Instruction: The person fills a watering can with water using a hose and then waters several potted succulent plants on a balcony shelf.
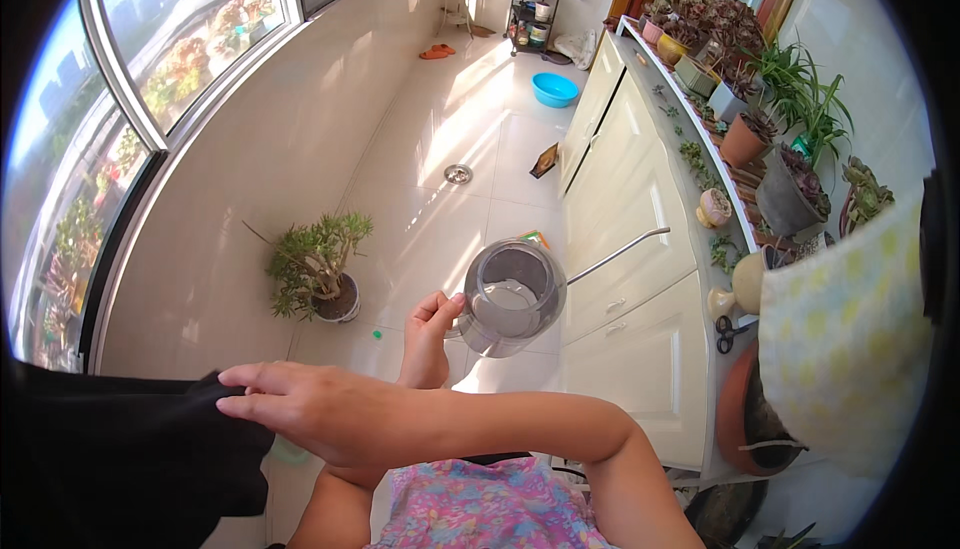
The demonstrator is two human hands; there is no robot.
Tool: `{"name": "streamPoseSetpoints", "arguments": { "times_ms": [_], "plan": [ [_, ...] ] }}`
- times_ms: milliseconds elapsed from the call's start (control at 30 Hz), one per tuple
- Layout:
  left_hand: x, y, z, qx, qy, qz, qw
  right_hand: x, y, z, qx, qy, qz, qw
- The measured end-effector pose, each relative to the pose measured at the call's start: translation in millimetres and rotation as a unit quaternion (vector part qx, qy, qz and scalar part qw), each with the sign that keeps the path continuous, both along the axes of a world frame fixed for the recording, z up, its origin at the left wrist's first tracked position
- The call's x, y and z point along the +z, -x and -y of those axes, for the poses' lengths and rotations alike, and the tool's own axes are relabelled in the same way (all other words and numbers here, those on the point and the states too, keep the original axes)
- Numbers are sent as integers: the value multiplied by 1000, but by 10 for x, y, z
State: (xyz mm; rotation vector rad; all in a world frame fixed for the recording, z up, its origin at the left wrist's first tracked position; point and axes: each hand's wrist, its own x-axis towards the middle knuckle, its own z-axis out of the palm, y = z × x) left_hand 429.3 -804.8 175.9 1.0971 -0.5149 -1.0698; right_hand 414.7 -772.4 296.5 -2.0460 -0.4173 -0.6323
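Observation:
My left hand point(429, 331) grips the handle of a clear watering can point(499, 335) over the tiled floor. The can's thin metal spout point(619, 255) points right, towards the cream cabinet point(630, 301). A little liquid seems to lie inside, though glare makes this hard to judge. Crossing over my left forearm, my right arm reaches to the left. My right hand point(292, 403) has the edge of a hanging black cloth point(150, 444) between its fingers and thumb.
A potted shrub point(322, 264) stands on the floor by the window wall. Succulent pots point(742, 140) line the cabinet top, with scissors point(726, 335) near a terracotta pot point(739, 406). A patterned cloth point(844, 339) hangs at right. Farther off are a blue basin point(555, 90) and a metal bowl point(457, 174).

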Motion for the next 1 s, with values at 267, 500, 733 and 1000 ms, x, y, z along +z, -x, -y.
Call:
{"name": "streamPoseSetpoints", "arguments": {
  "times_ms": [267, 500, 733, 1000],
  "plan": [
    [227, -553, 1955, -104, 27, 12, 994, -67, 1104, 2207, -550, 102, 140, 817],
    [891, -642, 3414, -225, 53, 38, 972, -576, 1651, 3251, -773, -135, 162, 598],
    [1342, -358, 4516, -311, 59, 11, 948, -762, 1907, 3881, -749, -340, 108, 559],
    [1575, 84, 5169, -351, 86, 11, 932, -586, 2189, 4493, -684, -334, 79, 644]
  ]
}}
